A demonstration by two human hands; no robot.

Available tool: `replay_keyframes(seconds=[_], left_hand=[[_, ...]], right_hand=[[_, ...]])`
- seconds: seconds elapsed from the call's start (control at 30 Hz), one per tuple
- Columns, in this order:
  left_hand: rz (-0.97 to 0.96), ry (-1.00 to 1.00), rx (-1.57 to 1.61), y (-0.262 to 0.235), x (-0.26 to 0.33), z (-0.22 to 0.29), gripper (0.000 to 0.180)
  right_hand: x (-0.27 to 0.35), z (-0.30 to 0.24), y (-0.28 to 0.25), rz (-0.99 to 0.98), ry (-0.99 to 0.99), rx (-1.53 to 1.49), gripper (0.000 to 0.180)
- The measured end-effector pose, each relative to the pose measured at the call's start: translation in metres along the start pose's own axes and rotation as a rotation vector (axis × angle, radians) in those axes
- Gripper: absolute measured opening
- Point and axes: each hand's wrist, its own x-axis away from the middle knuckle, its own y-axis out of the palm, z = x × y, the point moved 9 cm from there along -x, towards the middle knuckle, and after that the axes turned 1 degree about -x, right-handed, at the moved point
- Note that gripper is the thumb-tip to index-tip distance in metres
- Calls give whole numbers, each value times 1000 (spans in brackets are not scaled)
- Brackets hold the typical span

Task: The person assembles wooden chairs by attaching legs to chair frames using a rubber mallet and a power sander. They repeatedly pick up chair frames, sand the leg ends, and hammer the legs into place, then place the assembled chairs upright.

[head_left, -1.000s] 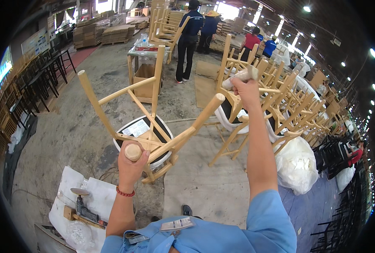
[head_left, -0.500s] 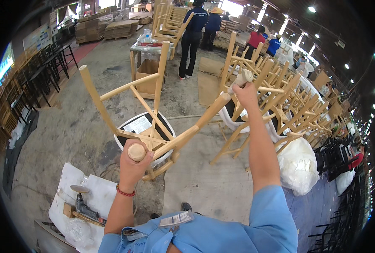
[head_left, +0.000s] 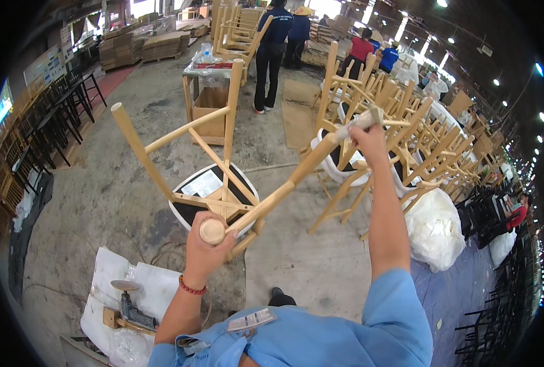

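A light wooden chair [head_left: 187,129] stands upside down before me, legs up, its black seat underside [head_left: 242,178] bearing a white label. My left hand [head_left: 209,248] is wrapped round one leg, whose round end [head_left: 212,232] faces up at me. In my right hand [head_left: 368,139], closed and stretched forward, is a whitish, crumpled piece [head_left: 359,124] like a folded cloth or sheet; its exact kind is unclear. That piece is at the end of another leg [head_left: 312,160] that slants up to the right. Whether it touches the wood I cannot tell.
More upturned wooden chairs [head_left: 400,144] crowd the right. A sander-like power tool [head_left: 136,315] and a wooden mallet [head_left: 110,317] lie on white foam [head_left: 99,293] at lower left. A white plastic bundle [head_left: 434,229] sits at right. Several people stand farther off, one in dark clothes [head_left: 272,55].
My right hand has shifted slightly right with the whitish piece, from just past the leg's end. The left hand still grips its leg, now a little lower and farther right in view.
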Motion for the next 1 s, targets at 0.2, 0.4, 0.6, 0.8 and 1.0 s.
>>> replay_keyframes(seconds=[0.2,0.4,0.6,0.8,1.0], left_hand=[[-73,-74,-18,0,-6,-12,37],[-365,-33,79,-1,-10,-12,40],[-268,-262,379,-9,-11,-25,30],[-63,-188,442,-2,5,-40,98],[47,-155,338,-7,-1,-30,96]], right_hand=[[-31,10,6,-114,42,145,26],[-126,-17,36,-121,-394,292,41],[-253,-99,222,-505,-326,300,46],[-331,-84,337,-436,-347,98,46],[-362,-62,364,-185,-412,342,54]])
